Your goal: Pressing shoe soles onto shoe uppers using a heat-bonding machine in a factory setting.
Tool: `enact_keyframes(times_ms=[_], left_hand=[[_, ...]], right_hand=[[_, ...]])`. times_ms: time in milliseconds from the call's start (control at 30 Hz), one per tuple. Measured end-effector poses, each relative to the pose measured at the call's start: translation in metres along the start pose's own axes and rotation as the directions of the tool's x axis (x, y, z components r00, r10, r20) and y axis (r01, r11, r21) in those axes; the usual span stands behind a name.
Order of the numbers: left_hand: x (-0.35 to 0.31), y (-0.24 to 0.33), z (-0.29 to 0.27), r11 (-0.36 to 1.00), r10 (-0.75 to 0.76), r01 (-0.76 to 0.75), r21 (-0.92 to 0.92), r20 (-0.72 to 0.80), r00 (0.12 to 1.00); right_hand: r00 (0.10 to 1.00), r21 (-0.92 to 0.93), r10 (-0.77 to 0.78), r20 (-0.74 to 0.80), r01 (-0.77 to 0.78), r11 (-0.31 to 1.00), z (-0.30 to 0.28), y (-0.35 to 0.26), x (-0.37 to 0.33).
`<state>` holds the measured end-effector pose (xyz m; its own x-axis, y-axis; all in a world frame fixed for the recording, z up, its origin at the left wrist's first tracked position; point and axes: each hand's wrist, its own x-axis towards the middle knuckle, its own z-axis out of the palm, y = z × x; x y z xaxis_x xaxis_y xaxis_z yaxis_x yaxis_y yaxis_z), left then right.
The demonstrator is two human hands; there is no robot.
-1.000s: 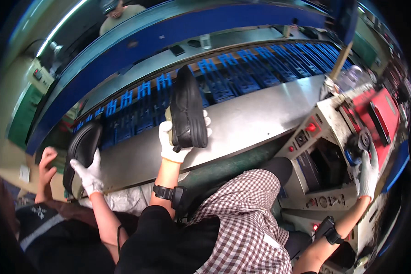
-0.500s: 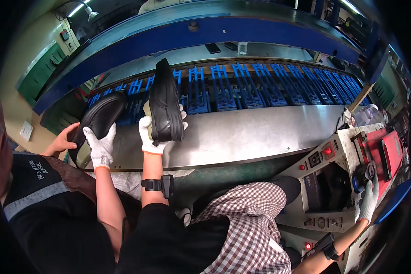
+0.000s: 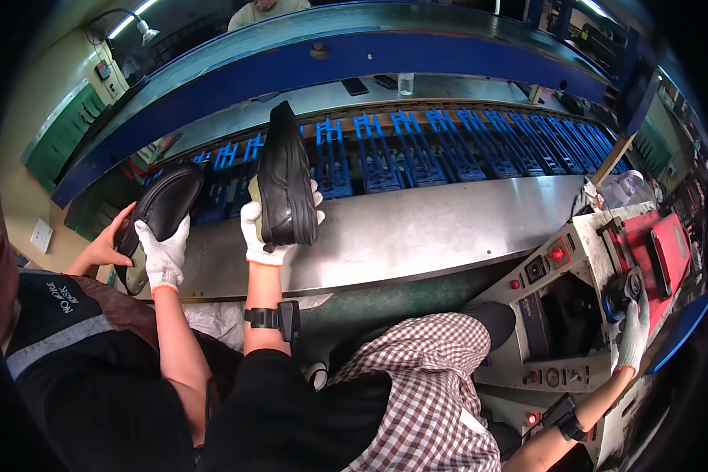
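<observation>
A black shoe (image 3: pixel 282 177) stands nearly upright, toe up, in my left hand (image 3: pixel 261 240). That hand wears a white glove, and its fingers wrap round the heel end. At the far right my right hand (image 3: pixel 632 334), gloved too, lies against the machine (image 3: pixel 582 224) with fingers stretched beside a dark round part (image 3: pixel 633 285). Whether its fingertips press on that part is hard to see. To my left a co-worker holds another black shoe (image 3: pixel 167 200) between a gloved hand (image 3: pixel 164 256) and a bare hand (image 3: pixel 106 244).
A conveyor with a row of blue racks (image 3: pixel 385 149) runs across behind a metal ledge (image 3: pixel 417 228). Above it extends a blue beam (image 3: pixel 417 59). A phone (image 3: pixel 355 86) and a clear cup (image 3: pixel 405 83) sit beyond the racks. Another person (image 3: pixel 267 12) is at the far side.
The blue racks have shifted left in the picture, and the view has tilted slightly. The co-worker's shoe and hands moved a little left. My left hand keeps the shoe in place.
</observation>
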<state>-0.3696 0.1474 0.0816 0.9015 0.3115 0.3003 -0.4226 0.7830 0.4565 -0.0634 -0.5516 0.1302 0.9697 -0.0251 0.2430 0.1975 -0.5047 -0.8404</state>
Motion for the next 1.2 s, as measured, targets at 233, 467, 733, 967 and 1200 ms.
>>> enact_keyframes(times_ms=[233,467,733,967,1200], left_hand=[[0.004,-0.001,-0.001,1.000,0.000,0.000,-0.006,0.010,1.000],[0.005,0.000,0.001,1.000,-0.011,0.012,-0.021,0.043,0.999],[0.013,-0.008,0.002,0.999,-0.035,0.036,-0.019,0.061,0.998],[0.019,-0.008,0.001,0.999,-0.049,0.050,-0.001,0.094,0.994],[0.022,-0.013,0.005,0.999,-0.041,0.044,-0.022,0.116,0.992]], right_hand=[[1.000,-0.006,-0.012,0.000,0.012,1.000,0.003,-0.003,-0.001],[1.000,-0.033,-0.023,0.000,0.023,0.999,0.002,-0.007,-0.003],[1.000,-0.035,-0.024,-0.013,0.024,0.999,0.003,-0.011,-0.007],[0.999,-0.082,-0.040,0.006,0.040,0.996,0.002,-0.011,-0.006],[0.999,-0.044,-0.045,0.007,0.045,0.998,0.002,-0.013,-0.006]])
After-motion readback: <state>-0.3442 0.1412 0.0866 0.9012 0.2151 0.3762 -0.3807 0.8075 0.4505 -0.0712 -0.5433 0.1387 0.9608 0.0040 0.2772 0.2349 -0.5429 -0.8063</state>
